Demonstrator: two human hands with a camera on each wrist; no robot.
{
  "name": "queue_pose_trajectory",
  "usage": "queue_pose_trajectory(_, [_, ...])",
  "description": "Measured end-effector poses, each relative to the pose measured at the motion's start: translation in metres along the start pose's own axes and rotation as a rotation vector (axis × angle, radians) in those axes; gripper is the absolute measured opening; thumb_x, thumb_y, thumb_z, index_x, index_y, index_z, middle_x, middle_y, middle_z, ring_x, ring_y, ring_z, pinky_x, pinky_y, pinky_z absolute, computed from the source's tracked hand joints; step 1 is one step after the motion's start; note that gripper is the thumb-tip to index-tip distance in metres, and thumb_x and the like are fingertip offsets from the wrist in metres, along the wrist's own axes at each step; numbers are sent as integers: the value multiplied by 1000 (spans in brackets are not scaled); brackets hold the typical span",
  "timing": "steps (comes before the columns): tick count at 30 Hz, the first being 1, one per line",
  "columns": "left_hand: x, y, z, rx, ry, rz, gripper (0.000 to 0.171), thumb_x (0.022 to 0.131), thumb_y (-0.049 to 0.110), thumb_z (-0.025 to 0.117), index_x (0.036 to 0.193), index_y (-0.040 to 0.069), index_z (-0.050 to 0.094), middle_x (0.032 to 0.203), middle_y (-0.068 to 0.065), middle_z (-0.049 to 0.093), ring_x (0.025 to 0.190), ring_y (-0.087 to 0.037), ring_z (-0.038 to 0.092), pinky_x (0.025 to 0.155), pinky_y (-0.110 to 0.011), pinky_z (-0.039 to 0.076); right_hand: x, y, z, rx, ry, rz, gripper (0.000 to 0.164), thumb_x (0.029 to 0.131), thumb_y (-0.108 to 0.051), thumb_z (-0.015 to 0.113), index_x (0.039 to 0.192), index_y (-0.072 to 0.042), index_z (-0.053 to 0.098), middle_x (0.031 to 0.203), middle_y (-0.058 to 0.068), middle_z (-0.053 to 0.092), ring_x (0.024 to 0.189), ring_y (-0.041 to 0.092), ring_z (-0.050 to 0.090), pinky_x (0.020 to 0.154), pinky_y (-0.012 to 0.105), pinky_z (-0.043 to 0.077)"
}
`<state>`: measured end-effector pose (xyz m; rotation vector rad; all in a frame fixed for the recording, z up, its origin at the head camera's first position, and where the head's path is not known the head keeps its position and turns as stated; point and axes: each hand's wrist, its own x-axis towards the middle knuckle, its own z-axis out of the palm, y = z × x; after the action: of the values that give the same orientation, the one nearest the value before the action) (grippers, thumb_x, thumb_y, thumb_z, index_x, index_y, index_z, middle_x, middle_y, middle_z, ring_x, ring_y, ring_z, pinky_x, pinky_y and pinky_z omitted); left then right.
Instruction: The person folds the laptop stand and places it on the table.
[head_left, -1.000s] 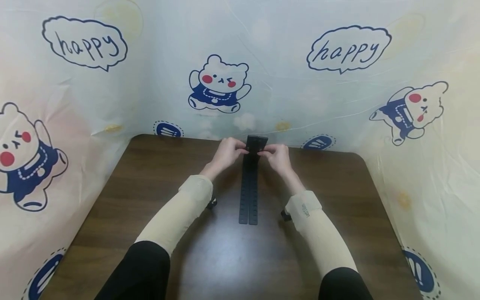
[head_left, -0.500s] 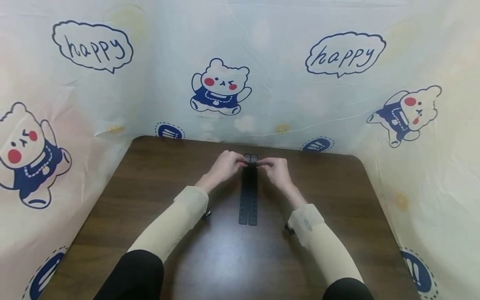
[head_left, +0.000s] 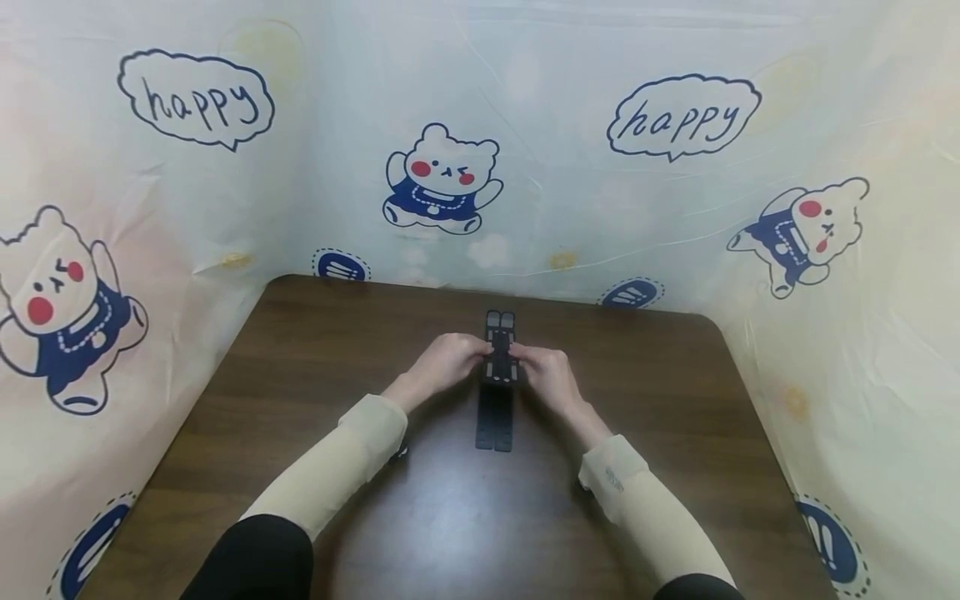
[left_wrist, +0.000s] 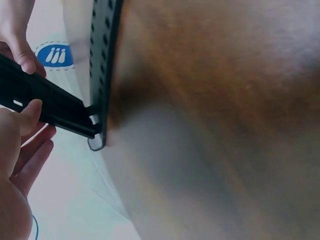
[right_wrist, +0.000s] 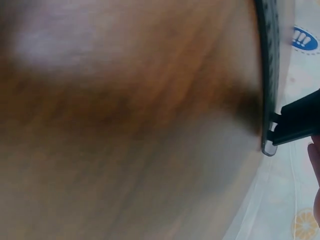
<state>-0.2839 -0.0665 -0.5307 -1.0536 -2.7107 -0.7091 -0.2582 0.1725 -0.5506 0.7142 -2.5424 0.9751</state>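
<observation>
A black folding stand (head_left: 501, 358) lies lengthwise on the table in the head view. Its two long rails (head_left: 493, 425), with rows of slots, rest flat on the wood. A hinged panel (left_wrist: 55, 100) rises at a tilt from their far end, as the left wrist view shows. My left hand (head_left: 444, 364) pinches the panel's left edge, its thumb against the face and its fingers behind. Opposite, my right hand (head_left: 551, 377) pinches the right edge. In the right wrist view only a few right-hand fingers (right_wrist: 315, 167) appear, just under the panel.
Beneath the stand is a dark brown wooden table (head_left: 337, 333) with rounded far corners. A pale printed curtain (head_left: 555, 183) with cartoon bears surrounds its back and sides.
Both hands have moved toward the person, swinging the panel from upright at the far end down over the rails. The rails have stayed in place; the head view has shifted slightly.
</observation>
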Motion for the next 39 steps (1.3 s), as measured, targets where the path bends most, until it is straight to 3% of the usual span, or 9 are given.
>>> queue_pose_trajectory(5, [-7, -3, 7, 31, 14, 50, 24, 100, 2, 78, 122, 6, 82, 121, -13, 84, 114, -28, 82, 102, -41, 65, -7, 4, 3, -10, -17, -86, 24, 99, 7, 74, 121, 1, 80, 127, 22, 80, 118, 38, 80, 102, 48, 65])
queue_pose_trajectory(9, [-11, -7, 14, 91, -1, 102, 24, 100, 5, 79, 124, 6, 82, 123, -13, 83, 115, -28, 82, 102, -41, 65, -12, 8, 7, -85, -70, -130, 26, 99, 5, 75, 124, -1, 80, 131, 21, 79, 122, 36, 79, 105, 47, 63])
queue_pose_trajectory(14, [-16, -8, 18, 235, -54, 154, 25, 101, 13, 79, 125, 8, 82, 126, -11, 83, 119, -29, 80, 104, -44, 65, -17, 11, 11, -262, -132, -232, 29, 97, 1, 80, 126, -2, 79, 132, 18, 79, 123, 32, 79, 106, 45, 63])
queue_pose_trajectory(18, [-16, -9, 19, 359, -73, 166, 26, 102, 22, 80, 123, 9, 83, 123, -9, 84, 126, -32, 77, 111, -46, 61, -20, 13, 13, -386, -118, -353, 32, 93, 0, 85, 124, 0, 79, 129, 19, 80, 119, 32, 80, 102, 44, 65])
queue_pose_trajectory(21, [-15, -10, 19, 443, -61, 169, 31, 101, 29, 81, 124, 8, 83, 124, -9, 84, 133, -34, 74, 115, -47, 59, -20, 15, 13, -429, -106, -394, 33, 93, 0, 85, 125, 0, 79, 129, 19, 80, 118, 32, 81, 101, 43, 66])
queue_pose_trajectory(26, [-15, -14, 21, 530, -63, 157, 42, 103, 38, 78, 133, 8, 79, 138, -11, 79, 140, -35, 69, 116, -46, 58, -19, 16, 12, -481, -141, -342, 37, 94, -4, 85, 130, 1, 76, 136, 20, 78, 123, 33, 78, 106, 43, 63])
queue_pose_trajectory(32, [-16, -13, 24, 513, -115, 141, 49, 107, 39, 73, 144, 6, 72, 153, -16, 69, 147, -37, 63, 124, -48, 52, -19, 17, 10, -534, -243, -209, 47, 98, -18, 84, 139, 1, 71, 148, 21, 71, 139, 35, 69, 118, 47, 56])
queue_pose_trajectory(39, [-17, -9, 27, 511, -173, 63, 58, 107, 45, 71, 154, 10, 64, 162, -18, 60, 154, -39, 56, 129, -55, 45, -20, 16, 7, -567, -290, -185, 52, 100, -25, 82, 142, 1, 69, 151, 21, 69, 145, 36, 65, 122, 52, 53])
